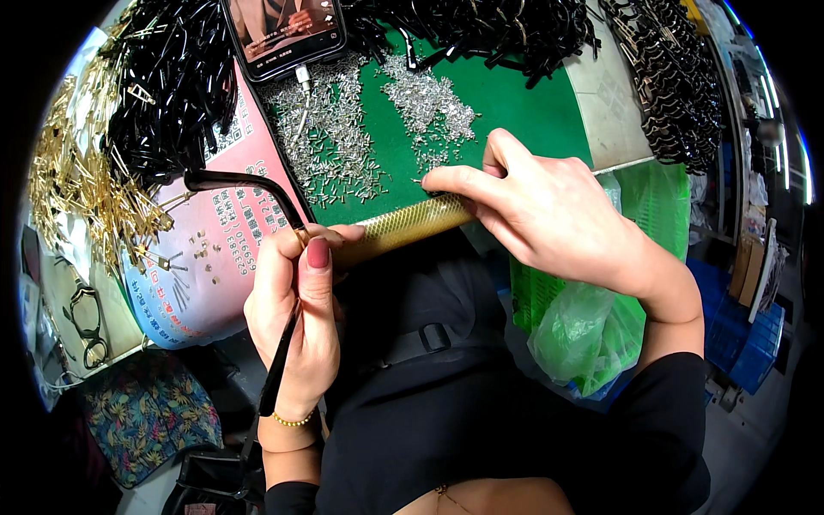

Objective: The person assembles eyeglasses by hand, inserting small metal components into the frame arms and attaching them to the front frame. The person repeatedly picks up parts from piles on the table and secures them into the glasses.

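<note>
My left hand (296, 296) is closed on a black glasses temple (280, 365), with the thumb pressed against it. The temple's curved tip points up and left, and its gold metal part shows by the fingers. A gold, mesh-patterned rounded bar (408, 225) runs between my hands along the near edge of the green mat (515, 120). My right hand (549, 202) bends over the bar's right end, index finger stretched left beside the small silver screws (433, 112). A tiny silver bit shows at that fingertip; the thumb and other fingertips are partly hidden.
More silver screws (330, 129) lie left on the mat, below a phone (287, 34) with a white cable. Black temples (176, 86) and gold metal parts (81, 163) are heaped at left, dark temples (669, 77) at right. A green plastic bag (592, 326) hangs below my right hand.
</note>
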A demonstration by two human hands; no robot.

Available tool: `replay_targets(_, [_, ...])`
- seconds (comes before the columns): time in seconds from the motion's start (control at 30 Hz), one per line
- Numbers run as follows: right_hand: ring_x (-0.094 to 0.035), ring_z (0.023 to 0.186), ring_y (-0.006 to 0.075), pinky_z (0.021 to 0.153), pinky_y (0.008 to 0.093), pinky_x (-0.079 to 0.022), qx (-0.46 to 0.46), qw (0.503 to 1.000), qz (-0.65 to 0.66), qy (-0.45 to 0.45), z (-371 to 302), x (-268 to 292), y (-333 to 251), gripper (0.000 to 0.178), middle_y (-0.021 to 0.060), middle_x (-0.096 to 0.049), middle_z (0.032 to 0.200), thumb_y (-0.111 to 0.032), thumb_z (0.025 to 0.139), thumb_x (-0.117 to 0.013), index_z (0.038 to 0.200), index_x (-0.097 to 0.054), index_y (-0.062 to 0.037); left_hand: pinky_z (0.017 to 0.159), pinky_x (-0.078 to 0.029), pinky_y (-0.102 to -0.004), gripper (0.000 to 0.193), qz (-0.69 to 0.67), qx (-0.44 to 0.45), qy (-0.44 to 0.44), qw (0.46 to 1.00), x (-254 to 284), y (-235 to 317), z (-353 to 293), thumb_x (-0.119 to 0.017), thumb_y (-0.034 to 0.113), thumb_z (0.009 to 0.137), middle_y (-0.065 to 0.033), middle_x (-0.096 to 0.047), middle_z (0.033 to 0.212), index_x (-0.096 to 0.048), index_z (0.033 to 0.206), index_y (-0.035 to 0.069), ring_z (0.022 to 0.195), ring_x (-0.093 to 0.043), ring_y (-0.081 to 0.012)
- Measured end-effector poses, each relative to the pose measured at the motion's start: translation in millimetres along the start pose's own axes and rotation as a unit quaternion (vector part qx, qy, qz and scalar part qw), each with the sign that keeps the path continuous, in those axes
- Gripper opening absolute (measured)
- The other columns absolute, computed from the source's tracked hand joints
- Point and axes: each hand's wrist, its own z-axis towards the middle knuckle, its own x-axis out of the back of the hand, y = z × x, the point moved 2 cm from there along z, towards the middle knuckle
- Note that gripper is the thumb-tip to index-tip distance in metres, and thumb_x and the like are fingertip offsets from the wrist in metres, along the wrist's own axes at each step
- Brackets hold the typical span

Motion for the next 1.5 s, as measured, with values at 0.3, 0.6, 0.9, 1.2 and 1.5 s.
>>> replay_targets(0.3, [-0.065, 0.062, 0.0304, 0.054, 0.0402, -0.053, -0.003, 1.0, -0.003, -0.013, 3.4, 0.3, -1.5, 0.04, 0.0159, -0.055, 0.091, -0.013, 0.092, -0.061, 0.13, -0.057, -0.0214, 0.073, -0.052, -0.0246, 0.02, -0.015, 0.004, 0.012, 1.0, 7.6, -1.3, -3.9, -0.053, 0.017, 0.107, -0.0079, -0.069, 0.084, -0.061, 0.106, -0.002, 0.077, -0.065, -0.0114])
replay_targets(0.6, [-0.066, 0.065, 0.0334, 0.058, 0.043, -0.054, -0.019, 0.999, 0.003, -0.036, 5.6, 0.1, -1.1, 0.043, 0.0181, -0.057, 0.094, -0.013, 0.093, -0.059, 0.134, -0.053, -0.0238, 0.07, -0.052, -0.0244, 0.019, -0.023, -0.002, 0.004, 1.0, 6.2, -5.0, -1.7, -0.055, 0.012, 0.105, -0.007, -0.067, 0.081, -0.064, 0.112, -0.004, 0.073, -0.065, -0.0106])
replay_targets(0.9, [-0.067, 0.071, 0.0198, 0.063, 0.0359, -0.056, -0.078, 0.869, 0.452, -0.185, 27.6, 20.3, -30.6, 0.044, 0.0092, -0.056, 0.091, -0.019, 0.104, -0.045, 0.147, -0.037, -0.0138, 0.064, -0.054, -0.0217, 0.029, 0.048, -0.03, -0.027, 0.998, 6.8, -9.8, 6.3, -0.054, 0.018, 0.106, -0.0017, -0.063, 0.077, -0.064, 0.125, -0.002, 0.068, -0.06, -0.0064])
replay_targets(1.2, [-0.062, 0.056, 0.0156, 0.049, 0.0299, -0.053, -0.149, 0.785, 0.547, -0.251, 39.0, 19.4, -44.4, 0.049, 0.0067, -0.057, 0.084, -0.023, 0.104, -0.042, 0.149, -0.027, -0.0098, 0.059, -0.051, -0.0292, 0.019, 0.095, -0.083, 0.019, 0.992, 4.5, -15.8, 4.9, -0.064, 0.004, 0.097, -0.0127, -0.069, 0.077, -0.069, 0.115, -0.002, 0.062, -0.067, -0.0183])
replay_targets(1.5, [-0.055, 0.055, 0.0129, 0.045, 0.0275, -0.044, -0.14, 0.733, 0.615, -0.254, 22.1, -1.4, -32.3, 0.042, 0.0099, -0.056, 0.098, -0.019, 0.106, -0.049, 0.139, -0.028, -0.0037, 0.053, -0.05, -0.0361, 0.024, 0.352, -0.358, 0.066, 0.862, -4.3, -18.6, 8.5, -0.068, -0.003, 0.088, -0.0137, -0.067, 0.079, -0.065, 0.111, -0.009, 0.06, -0.063, -0.0271])
